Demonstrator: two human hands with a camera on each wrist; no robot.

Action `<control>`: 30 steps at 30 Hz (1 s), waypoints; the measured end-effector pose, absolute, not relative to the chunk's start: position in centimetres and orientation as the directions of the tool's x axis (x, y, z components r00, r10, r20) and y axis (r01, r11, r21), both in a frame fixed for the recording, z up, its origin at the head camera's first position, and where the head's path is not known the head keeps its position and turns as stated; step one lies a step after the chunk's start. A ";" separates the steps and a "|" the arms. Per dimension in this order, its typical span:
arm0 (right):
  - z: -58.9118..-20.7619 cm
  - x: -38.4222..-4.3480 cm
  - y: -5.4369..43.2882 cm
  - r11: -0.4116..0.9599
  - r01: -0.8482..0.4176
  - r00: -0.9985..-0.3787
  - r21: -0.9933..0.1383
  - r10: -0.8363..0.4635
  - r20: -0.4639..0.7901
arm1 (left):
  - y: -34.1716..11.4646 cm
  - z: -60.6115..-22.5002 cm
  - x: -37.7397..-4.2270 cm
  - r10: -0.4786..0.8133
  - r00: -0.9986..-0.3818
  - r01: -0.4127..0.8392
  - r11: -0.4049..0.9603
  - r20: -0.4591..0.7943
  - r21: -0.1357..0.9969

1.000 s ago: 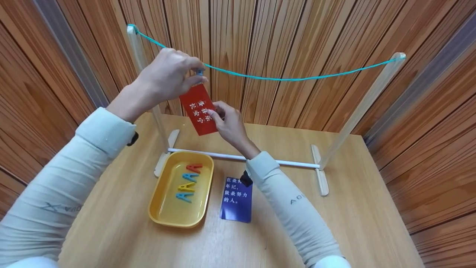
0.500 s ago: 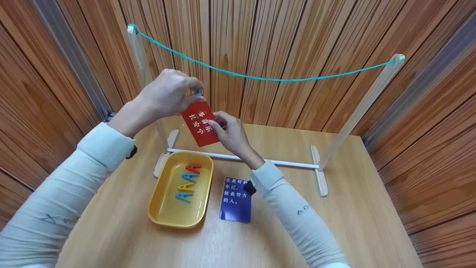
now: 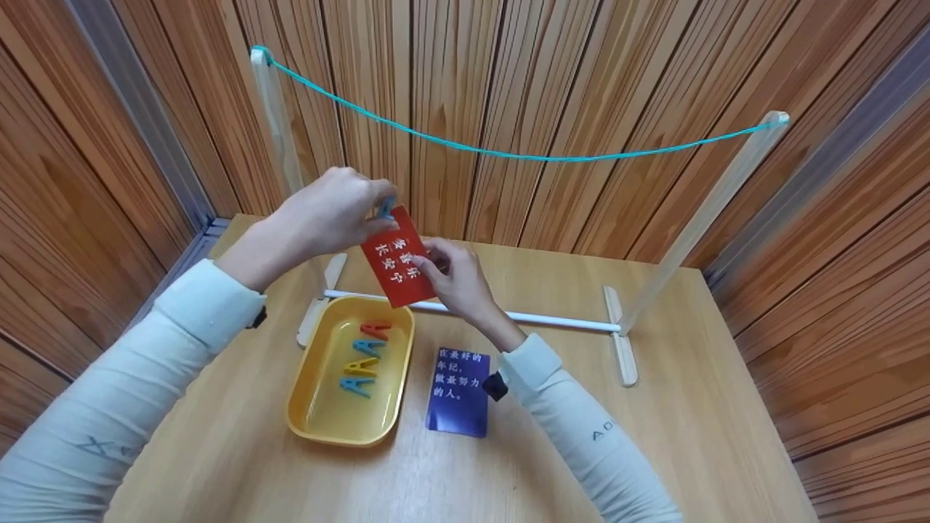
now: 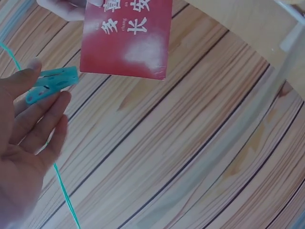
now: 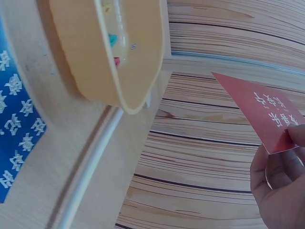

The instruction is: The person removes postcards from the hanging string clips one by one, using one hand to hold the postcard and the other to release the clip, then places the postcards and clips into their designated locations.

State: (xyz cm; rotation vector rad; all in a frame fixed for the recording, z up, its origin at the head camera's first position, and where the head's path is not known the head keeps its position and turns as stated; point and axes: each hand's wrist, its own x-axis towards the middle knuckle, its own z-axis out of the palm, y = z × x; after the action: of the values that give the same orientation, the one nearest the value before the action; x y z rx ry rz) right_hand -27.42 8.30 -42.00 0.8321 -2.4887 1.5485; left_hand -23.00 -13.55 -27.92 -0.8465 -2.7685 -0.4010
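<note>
My left hand (image 3: 327, 211) pinches a blue clothespin (image 4: 56, 83) between thumb and fingers. In the left wrist view the clothespin's tip is beside the near edge of a red card (image 4: 126, 47), with a small gap showing. The card bears white characters and hangs tilted in the air, left of centre in the head view. My right hand (image 3: 465, 283) holds its right edge, thumb on the printed face. Behind and above both hands a turquoise string (image 3: 501, 153) sags between two wooden posts.
A yellow tray (image 3: 296, 418) with several clothespins (image 3: 361, 365) stands on the table (image 3: 581, 450) below the hands. A blue card (image 3: 458, 410) lies right of it. The right post (image 3: 697, 218) and a white crossbar (image 3: 552, 318) stand behind.
Both hands have come down from the string toward the table, bringing the red card and the blue clothespin along. The string hangs lower on the left, apart from the left hand.
</note>
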 end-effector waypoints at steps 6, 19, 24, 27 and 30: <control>-42.9 -27.1 9.0 0.334 -0.472 -0.859 -0.816 -0.382 0.340 | -13.0 -29.0 -23.1 0.510 -0.819 0.570 0.779 0.264 0.263; -44.6 -26.2 10.5 0.298 -0.425 -0.880 -0.855 -0.357 0.314 | -12.9 -32.0 -23.1 0.542 -0.792 0.606 0.755 0.280 0.251; -45.6 -26.2 11.1 0.282 -0.354 -0.910 -0.892 -0.324 0.259 | -13.4 -33.1 -23.1 0.534 -0.802 0.593 0.760 0.267 0.264; -46.2 -26.0 11.5 0.260 -0.312 -0.923 -0.914 -0.309 0.228 | -13.6 -33.6 -23.2 0.523 -0.816 0.577 0.768 0.247 0.278; -46.6 -25.6 11.8 0.239 -0.274 -0.935 -0.932 -0.295 0.199 | -13.8 -34.2 -23.1 0.511 -0.831 0.556 0.776 0.220 0.299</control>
State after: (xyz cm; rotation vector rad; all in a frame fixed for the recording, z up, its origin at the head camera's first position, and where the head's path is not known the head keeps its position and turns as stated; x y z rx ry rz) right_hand -25.57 11.85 -46.63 0.5710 -2.4864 1.8638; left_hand -23.12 -13.77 -34.20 -0.8564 -2.8405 -0.5380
